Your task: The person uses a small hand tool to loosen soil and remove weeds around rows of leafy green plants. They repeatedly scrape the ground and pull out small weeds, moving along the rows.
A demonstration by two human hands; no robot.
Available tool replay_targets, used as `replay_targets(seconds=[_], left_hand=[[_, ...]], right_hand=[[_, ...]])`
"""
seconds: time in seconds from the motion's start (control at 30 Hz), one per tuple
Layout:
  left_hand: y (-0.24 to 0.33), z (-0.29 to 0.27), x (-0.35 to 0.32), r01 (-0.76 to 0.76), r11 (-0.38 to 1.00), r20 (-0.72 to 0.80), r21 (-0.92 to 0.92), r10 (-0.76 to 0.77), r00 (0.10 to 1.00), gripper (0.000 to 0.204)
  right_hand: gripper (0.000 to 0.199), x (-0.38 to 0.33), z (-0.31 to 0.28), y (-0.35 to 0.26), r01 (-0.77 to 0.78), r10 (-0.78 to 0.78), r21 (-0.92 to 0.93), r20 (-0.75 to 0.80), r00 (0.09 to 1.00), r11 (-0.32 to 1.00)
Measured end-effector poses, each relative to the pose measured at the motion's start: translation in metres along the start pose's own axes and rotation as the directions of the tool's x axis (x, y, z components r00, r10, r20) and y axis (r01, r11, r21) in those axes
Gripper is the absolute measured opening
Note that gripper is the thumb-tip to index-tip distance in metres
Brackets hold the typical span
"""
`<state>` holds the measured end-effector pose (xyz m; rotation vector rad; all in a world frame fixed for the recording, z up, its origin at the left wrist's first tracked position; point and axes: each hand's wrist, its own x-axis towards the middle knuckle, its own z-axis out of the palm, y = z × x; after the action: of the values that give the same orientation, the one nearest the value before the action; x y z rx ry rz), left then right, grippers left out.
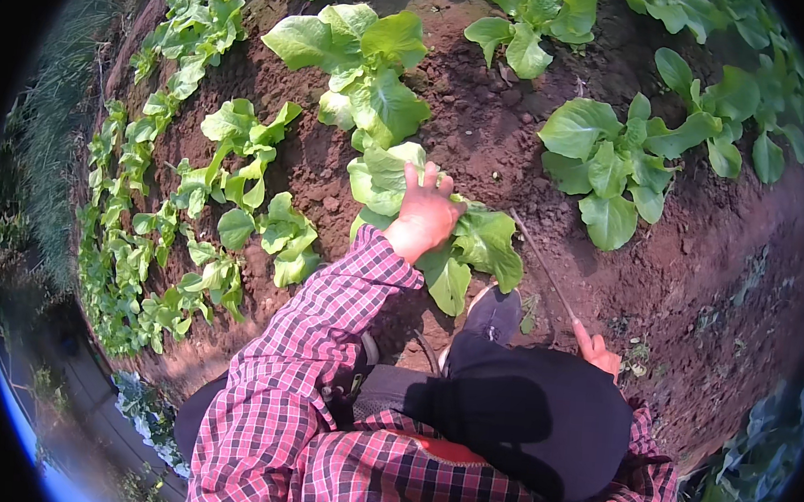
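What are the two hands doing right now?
Left hand: open, fingers pressed on a leafy green plant.
Right hand: closed around a thin stick.

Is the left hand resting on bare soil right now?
No, the left hand lies spread on the leaves of a green leafy plant, not on soil.

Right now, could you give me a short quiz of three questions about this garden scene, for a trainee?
1. True or false: the left hand rests on a leafy plant.
2. What does the right hand hold? A) a thin stick B) a bucket C) a hose
3. Fill in: the plants grow in reddish-brown ____.

Key: 1 true; 2 A; 3 soil.
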<state>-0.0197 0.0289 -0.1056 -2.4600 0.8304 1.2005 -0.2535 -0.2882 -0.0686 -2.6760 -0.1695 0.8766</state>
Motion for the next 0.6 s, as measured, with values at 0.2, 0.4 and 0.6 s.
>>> replay_targets(seconds=[0.2, 0.4, 0.6], left_hand=[[0.005, -0.008, 0.003, 0.0, 1.0, 0.054, -0.001, 0.0, 0.999, 0.051], [0.005, -0.02, 0.006, 0.022, 0.999, 0.181, -0.031, -0.016, 0.983, 0.057], [0.006, -0.027, 0.0, 0.041, 0.998, 0.177, -0.045, -0.032, 0.984, 0.056]], right_hand=[[0.067, 0.029, -0.002, -0.016, 0.017, -0.01, 0.06, -0.117, 0.993, 0.998], [0.064, 0.186, -0.014, -0.069, 0.176, -0.115, 0.121, -0.395, 0.912, 0.977], [0.064, 0.261, -0.022, -0.101, 0.175, -0.114, 0.084, -0.481, 0.869, 0.981]])
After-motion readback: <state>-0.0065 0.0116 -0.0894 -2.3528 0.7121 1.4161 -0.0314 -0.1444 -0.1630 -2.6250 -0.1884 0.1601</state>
